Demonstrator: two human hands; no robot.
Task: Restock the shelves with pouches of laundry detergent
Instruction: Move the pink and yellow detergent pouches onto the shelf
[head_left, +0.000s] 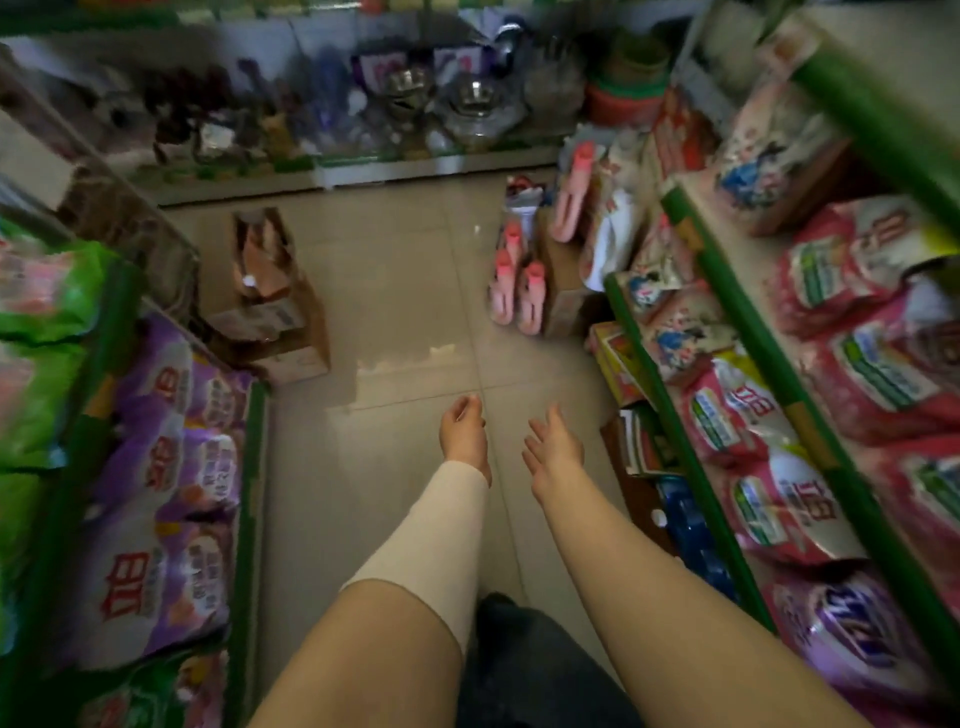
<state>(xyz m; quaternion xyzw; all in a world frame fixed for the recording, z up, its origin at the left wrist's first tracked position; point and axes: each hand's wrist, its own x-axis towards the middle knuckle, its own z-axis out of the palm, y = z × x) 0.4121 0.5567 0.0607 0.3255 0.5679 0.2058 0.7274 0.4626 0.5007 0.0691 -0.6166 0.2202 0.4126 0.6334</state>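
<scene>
Both my arms reach forward over the tiled aisle floor. My left hand (463, 428) has loosely curled fingers and holds nothing; a beige sleeve covers its forearm. My right hand (553, 446) is spread with relaxed fingers, also empty. Purple detergent pouches (166, 467) lie on the green-edged shelf (249, 493) at my left, with green pouches (47, 291) above them. Red and pink detergent pouches (769, 467) fill the green-edged shelves (691, 467) at my right. An open cardboard box (270, 291) with pinkish packs stands on the floor ahead left.
Pink bottles (514, 296) stand on the floor ahead right beside a cardboard box (566, 291). A far shelf (363, 171) holds metal bowls and mixed goods. Blue packs (696, 545) sit low on the right. The tiled floor (405, 322) runs between the shelves.
</scene>
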